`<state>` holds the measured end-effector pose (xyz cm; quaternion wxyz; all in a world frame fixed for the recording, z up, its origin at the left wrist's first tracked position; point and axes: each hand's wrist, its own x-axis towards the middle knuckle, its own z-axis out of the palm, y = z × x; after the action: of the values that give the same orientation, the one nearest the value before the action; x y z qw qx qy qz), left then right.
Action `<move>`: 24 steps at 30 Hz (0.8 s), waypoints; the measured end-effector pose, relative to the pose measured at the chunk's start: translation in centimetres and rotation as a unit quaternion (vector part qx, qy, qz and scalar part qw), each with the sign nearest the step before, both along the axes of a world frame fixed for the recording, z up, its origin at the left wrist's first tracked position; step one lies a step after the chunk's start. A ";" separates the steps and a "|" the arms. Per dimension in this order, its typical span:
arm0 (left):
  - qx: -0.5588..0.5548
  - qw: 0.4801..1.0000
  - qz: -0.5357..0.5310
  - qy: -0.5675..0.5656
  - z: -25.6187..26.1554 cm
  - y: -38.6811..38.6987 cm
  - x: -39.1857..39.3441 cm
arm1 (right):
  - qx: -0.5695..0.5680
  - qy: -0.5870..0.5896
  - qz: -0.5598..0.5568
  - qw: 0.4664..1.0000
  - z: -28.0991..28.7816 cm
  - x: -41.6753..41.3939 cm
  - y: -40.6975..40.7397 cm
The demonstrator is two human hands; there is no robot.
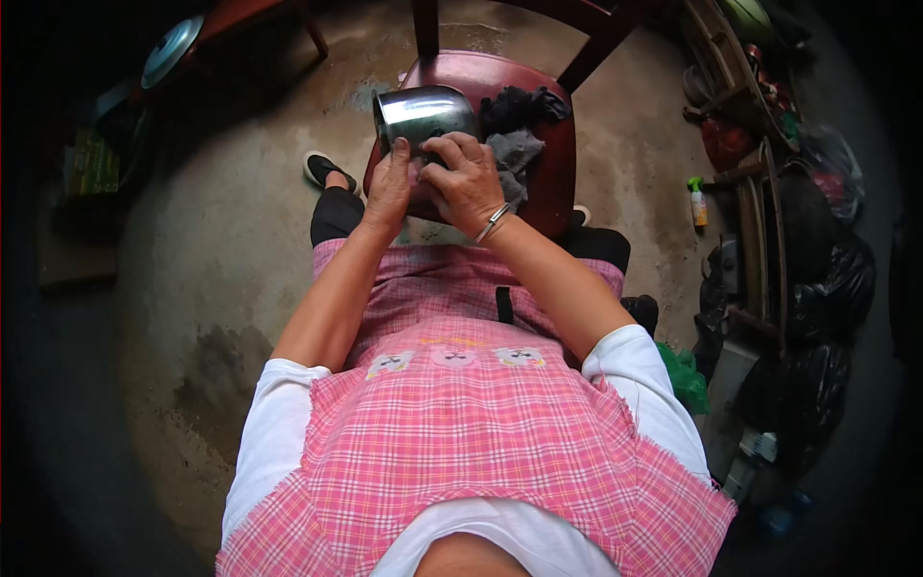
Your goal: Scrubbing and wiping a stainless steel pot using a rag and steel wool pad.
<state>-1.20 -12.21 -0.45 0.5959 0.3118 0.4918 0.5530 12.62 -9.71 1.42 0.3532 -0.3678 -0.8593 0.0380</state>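
A shiny metal pot [427, 109] lies tipped on its side over the seat of a red wooden chair [546, 184], its rim towards the left. My left hand [390, 189] grips the near side of the pot, thumb up against the metal. My right hand [465, 177] is bent over the near right part of the pot, fingertips at its surface; whether it pinches anything is hidden. Right beside that hand a grey cloth [515, 155] lies on the seat. A dark crumpled cloth [520, 107] sits behind the grey one.
The chair's backrest rises at the far side. A spray bottle [697, 202] stands on the concrete floor to the right, near wooden racks [769, 216] and black plastic bags [822, 288]. A green bag [681, 379] is by my right elbow. At the upper left, a round metal lid [171, 52] is beside a wooden table.
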 end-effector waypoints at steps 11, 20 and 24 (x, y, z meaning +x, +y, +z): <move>0.008 0.993 0.024 0.119 2.3 1.0 1.0 | -0.030 0.032 -0.004 0.999 1.0 -0.2 2.3; 0.023 0.976 0.035 0.212 2.1 1.6 1.5 | -0.077 0.029 -0.033 0.996 1.0 0.6 2.7; 0.035 0.973 0.028 0.225 1.1 1.8 1.4 | -0.111 0.024 -0.172 0.979 1.3 2.1 6.4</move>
<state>0.15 -10.43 0.62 0.4428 0.4350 0.6023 0.5019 14.70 -3.33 2.76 0.3319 -0.5461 -0.7649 0.0806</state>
